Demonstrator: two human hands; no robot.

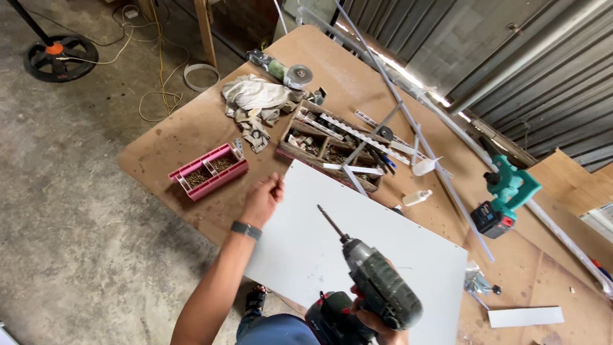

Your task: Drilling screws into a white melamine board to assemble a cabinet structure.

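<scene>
My right hand (377, 322) grips a dark cordless drill (373, 284) with a long bit pointing up-left over a white rectangular panel (357, 249) that lies on the brown workbench (191, 128). My left hand (263, 199) reaches forward over the panel's left corner, fingers pinched together; whether something small is between them I cannot tell. A dark band is on that wrist. A pink tray of screws (209, 171) sits left of that hand.
A wooden compartment box (332, 147) of screws and bits, a crumpled rag (255, 99), an angle grinder (281, 69), a teal power tool (507, 195), long metal bars (415, 134) and a small white strip (525, 316) lie on the bench. Cables trail on the concrete floor at left.
</scene>
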